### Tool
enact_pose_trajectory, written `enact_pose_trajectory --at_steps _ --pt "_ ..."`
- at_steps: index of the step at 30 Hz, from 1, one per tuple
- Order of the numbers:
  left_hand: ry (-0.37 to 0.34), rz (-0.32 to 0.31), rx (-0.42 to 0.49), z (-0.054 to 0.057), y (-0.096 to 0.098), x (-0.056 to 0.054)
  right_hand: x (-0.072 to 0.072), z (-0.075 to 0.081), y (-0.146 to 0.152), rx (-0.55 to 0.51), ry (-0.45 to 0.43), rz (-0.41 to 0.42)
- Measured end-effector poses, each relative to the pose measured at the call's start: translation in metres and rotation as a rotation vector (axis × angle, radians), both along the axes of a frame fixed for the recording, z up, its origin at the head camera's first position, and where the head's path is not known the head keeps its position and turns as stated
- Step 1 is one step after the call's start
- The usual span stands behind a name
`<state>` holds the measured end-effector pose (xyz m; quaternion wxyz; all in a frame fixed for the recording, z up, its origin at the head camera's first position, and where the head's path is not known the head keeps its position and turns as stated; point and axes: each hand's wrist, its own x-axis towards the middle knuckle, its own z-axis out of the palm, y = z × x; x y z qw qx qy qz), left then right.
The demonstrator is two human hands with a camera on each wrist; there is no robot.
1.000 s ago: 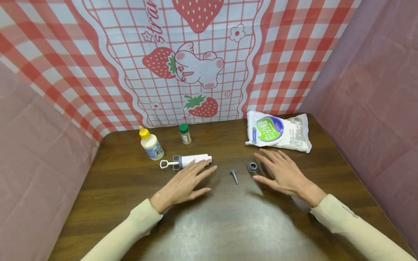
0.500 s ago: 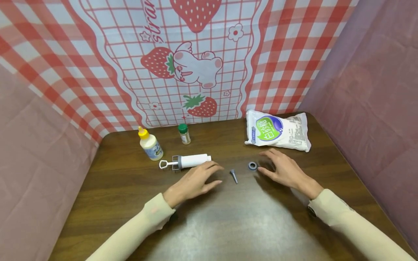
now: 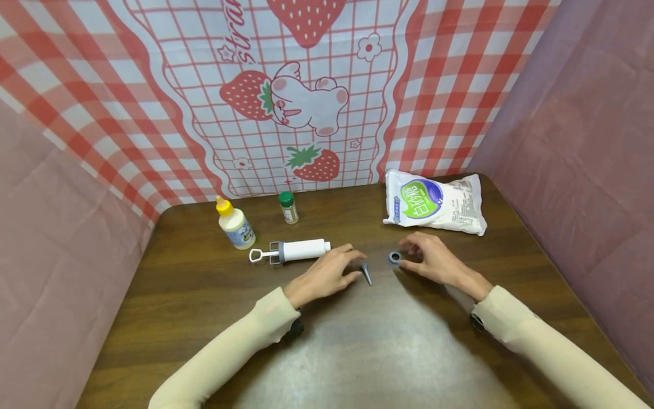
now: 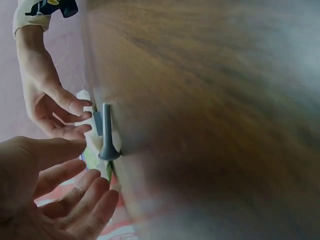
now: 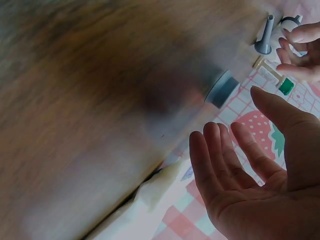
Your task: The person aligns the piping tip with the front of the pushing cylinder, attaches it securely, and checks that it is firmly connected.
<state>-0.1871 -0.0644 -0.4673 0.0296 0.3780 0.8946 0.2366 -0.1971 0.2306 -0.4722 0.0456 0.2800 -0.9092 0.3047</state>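
Observation:
A small grey cone-shaped nozzle lies on the table at the fingertips of my left hand. In the left wrist view the nozzle stands out beyond loosely bent fingers, with a visible gap to the thumb. My right hand is beside a grey ring-shaped cap, thumb and fingers spread around its right side. The right wrist view shows the cap in front of the fingertips, not gripped. Behind my left hand lies a white plunger syringe with a grey frame and loop handle.
A yellow-capped squeeze bottle stands at the back left, and a green-capped jar is right of it. A white printed bag lies at the back right, beyond my right hand. Checked cloth hangs behind the table.
My left hand has moved right, off the syringe to the nozzle. My right hand has drawn its fingers in closer together beside the cap. The objects stay where they were.

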Motion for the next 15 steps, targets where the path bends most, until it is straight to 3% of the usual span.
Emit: enact_pose_trajectory --at_steps 6,15 --pt "0.005 0.010 -0.083 -0.006 0.012 -0.006 -0.002 -0.003 -0.004 -0.005 -0.043 0.006" --pt "0.021 0.007 -0.163 -0.004 0.021 -0.007 -0.005 -0.006 -0.007 0.040 -0.044 0.009"
